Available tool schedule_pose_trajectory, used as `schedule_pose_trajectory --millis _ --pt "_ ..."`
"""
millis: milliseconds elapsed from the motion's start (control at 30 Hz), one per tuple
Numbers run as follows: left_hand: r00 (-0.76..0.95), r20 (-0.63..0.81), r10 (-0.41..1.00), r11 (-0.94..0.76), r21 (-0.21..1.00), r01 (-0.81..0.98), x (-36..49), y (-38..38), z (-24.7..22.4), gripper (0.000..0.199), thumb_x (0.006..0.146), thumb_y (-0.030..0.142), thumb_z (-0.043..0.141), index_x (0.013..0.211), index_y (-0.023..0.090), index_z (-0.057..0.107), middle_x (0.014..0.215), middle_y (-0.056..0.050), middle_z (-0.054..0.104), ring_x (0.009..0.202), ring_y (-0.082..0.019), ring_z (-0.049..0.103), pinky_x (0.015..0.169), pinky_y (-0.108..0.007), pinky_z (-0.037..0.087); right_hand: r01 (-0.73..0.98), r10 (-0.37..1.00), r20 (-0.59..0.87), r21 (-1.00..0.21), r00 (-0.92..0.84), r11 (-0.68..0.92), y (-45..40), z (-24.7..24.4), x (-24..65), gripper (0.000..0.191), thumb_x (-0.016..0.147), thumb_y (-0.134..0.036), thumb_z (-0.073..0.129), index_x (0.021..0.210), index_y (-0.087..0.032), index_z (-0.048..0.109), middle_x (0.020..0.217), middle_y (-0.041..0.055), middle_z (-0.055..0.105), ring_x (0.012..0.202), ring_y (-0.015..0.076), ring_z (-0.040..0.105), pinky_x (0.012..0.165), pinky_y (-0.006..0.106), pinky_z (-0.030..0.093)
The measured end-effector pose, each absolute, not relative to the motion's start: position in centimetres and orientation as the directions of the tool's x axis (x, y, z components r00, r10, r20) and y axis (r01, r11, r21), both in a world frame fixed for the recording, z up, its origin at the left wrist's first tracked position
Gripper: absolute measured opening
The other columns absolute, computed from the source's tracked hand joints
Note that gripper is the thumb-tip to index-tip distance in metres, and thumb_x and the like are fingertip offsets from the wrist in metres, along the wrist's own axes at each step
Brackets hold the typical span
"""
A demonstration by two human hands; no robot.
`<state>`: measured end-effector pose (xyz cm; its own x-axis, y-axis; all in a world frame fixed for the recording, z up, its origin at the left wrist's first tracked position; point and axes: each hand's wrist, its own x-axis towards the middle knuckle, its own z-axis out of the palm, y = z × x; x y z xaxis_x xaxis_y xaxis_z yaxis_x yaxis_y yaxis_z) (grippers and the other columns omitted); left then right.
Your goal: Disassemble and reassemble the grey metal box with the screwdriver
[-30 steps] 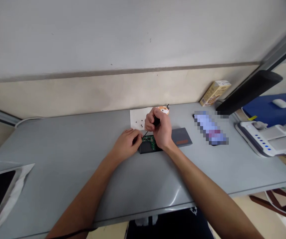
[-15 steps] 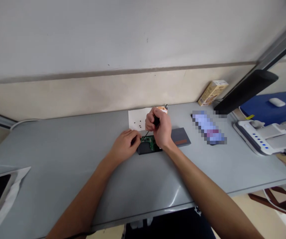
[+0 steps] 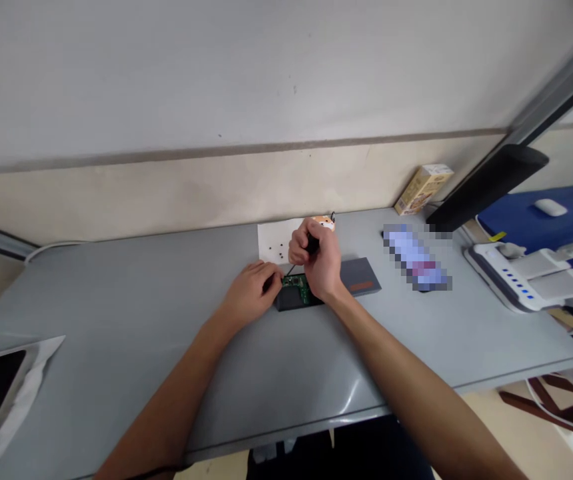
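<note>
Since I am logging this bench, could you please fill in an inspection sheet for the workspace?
Surface: grey tabletop, glare near front edge.
Work things: black casing with green circuit board; grey slab right of it; small dark pieces on white paper.
Clutter: blurred phone-like device, yellow carton, white device with blue lights.
Left hand: at the casing's left end; grip unclear.
Right hand: closed round a dark-handled tool, thin shaft angled toward the board.
Cables: white cable, back left corner.
Surroundings: pale wall behind; white mouse-like object on a blue surface, right.
</note>
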<state>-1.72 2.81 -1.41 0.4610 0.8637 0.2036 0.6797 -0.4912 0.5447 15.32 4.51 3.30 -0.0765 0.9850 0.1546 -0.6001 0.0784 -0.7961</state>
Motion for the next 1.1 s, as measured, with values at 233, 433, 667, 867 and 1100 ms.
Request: schedule_pose_trajectory --millis 233,433,667,867,1100 --pt "0.456 0.221 0.862 -0.497 0.543 0.677 -1.7 2.9 -1.6 0.016 0.099 0.021 0.047 0.092 0.021 0.061 0.091 -0.003 0.068 0.089 -0.02 0.062 0.088 -0.038 0.048 -0.608 0.985 0.162 -0.788 -0.056 0.095 4.6 3.3 15.4 0.033 0.092 -0.041 0.053 0.068 -0.023 0.039 0.058 -0.0063 0.029 0.051 0.0088 0.022 0.048 0.024 0.021" --pt "0.461 0.219 0.86 -0.501 0.535 0.68 -1.7 2.9 -1.6 0.017 0.099 0.022 0.047 0.092 0.021 0.062 0.091 -0.003 0.069 0.09 -0.021 0.063 0.088 -0.039 0.049 -0.619 0.979 0.179 -0.781 -0.097 0.082 4.6 3.2 15.3 0.033 0.092 -0.041 0.053 0.068 -0.023 0.039 0.059 -0.0062 0.029 0.051 0.009 0.023 0.049 0.024 0.022" --pt "0.463 0.241 0.853 -0.517 0.51 0.688 -1.8 2.7 -1.6 0.015 0.1 0.02 0.048 0.094 0.021 0.062 0.091 -0.003 0.069 0.09 -0.021 0.063 0.087 -0.038 0.049 -0.663 0.984 0.165 -0.744 -0.062 0.083 4.5 3.8 15.6 0.034 0.092 -0.04 0.053 0.067 -0.023 0.038 0.059 -0.0064 0.027 0.05 0.0086 0.021 0.047 0.024 0.02" --pt "0.422 0.327 0.846 -0.534 0.526 0.662 -1.3 2.3 -1.2 0.012 0.099 0.028 0.057 0.103 0.022 0.068 0.1 -0.004 0.068 0.094 -0.021 0.063 0.089 -0.038 0.051 -0.722 0.99 0.129 -0.691 -0.064 0.044 4.5 4.6 16.0 0.039 0.093 -0.044 0.052 0.067 -0.024 0.032 0.058 -0.0076 0.022 0.048 0.0083 0.018 0.046 0.024 0.023" --pt "0.381 0.398 0.835 -0.548 0.532 0.646 -1.7 2.5 -1.8 0.018 0.101 0.032 0.058 0.096 0.023 0.072 0.098 -0.004 0.068 0.096 -0.019 0.064 0.091 -0.036 0.051 -0.73 0.978 0.189 -0.656 0.085 0.19 5.3 5.7 18.7 0.035 0.093 -0.04 0.049 0.067 -0.023 0.032 0.057 -0.007 0.023 0.048 0.009 0.019 0.046 0.024 0.024"
